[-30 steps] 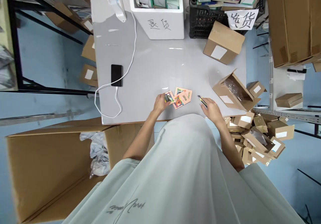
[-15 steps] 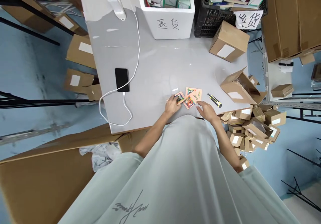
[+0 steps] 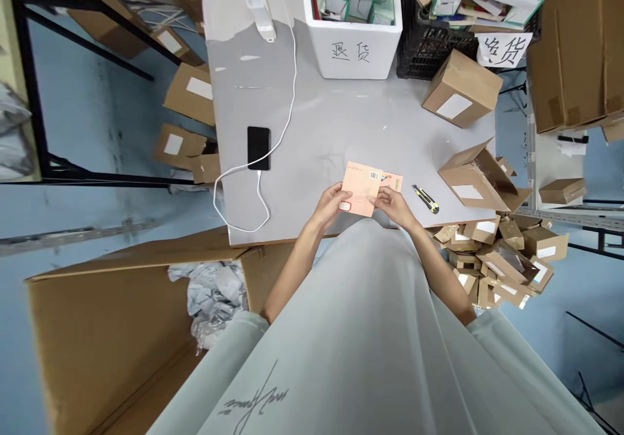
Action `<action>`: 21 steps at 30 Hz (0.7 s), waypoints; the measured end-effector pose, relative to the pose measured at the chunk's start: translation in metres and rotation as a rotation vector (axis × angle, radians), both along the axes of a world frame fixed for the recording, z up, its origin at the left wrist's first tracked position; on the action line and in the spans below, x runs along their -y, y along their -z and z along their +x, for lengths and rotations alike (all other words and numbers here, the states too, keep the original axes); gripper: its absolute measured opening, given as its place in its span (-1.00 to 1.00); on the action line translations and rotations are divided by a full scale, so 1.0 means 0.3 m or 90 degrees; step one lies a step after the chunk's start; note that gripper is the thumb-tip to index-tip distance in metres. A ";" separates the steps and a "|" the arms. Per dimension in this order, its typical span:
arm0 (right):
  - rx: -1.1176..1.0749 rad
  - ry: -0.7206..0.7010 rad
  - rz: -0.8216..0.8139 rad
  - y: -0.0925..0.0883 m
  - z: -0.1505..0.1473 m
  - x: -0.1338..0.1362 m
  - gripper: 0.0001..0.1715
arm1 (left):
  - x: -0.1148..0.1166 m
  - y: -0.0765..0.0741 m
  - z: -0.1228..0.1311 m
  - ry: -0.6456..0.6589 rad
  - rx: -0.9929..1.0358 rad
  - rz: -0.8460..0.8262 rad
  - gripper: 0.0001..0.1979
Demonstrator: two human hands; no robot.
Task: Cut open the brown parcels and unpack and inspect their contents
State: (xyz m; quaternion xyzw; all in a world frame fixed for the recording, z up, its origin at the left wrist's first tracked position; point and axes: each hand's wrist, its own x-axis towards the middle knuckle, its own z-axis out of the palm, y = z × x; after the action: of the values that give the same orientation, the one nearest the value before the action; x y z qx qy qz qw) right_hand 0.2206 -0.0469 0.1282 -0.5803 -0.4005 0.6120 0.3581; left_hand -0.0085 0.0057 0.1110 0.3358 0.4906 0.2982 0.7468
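Note:
A thin peach-coloured booklet, its barcoded back face up, is held just above the grey table. My left hand pinches its left edge, thumb on top. At its lower right corner, my right hand grips the same booklet with fingers closed. Partly covered by it and by the right hand, another peach booklet with a coloured picture shows on the right; whether it lies on the table I cannot tell. A yellow and black utility knife lies to the right of my right hand.
A black phone with a white cable lies at the left. At the back stand a white foam box and a black crate of cartons. Cardboard boxes line the right side. A large carton stands lower left.
Several picture-side-up booklets lay spread between my hands. Now both hands hold a booklet raised with its barcoded back showing. The view has shifted slightly left.

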 end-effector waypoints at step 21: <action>0.007 0.093 0.115 -0.123 0.219 0.004 -0.06 | 0.089 -0.135 0.221 -0.117 -0.022 0.152 -0.01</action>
State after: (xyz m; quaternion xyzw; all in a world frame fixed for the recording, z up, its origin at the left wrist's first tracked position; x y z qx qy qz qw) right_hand 0.2864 -0.0481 0.1653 -0.5767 -0.4124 0.5427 0.4503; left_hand 0.0579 -0.0211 0.1513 0.3810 0.4929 0.4156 0.6627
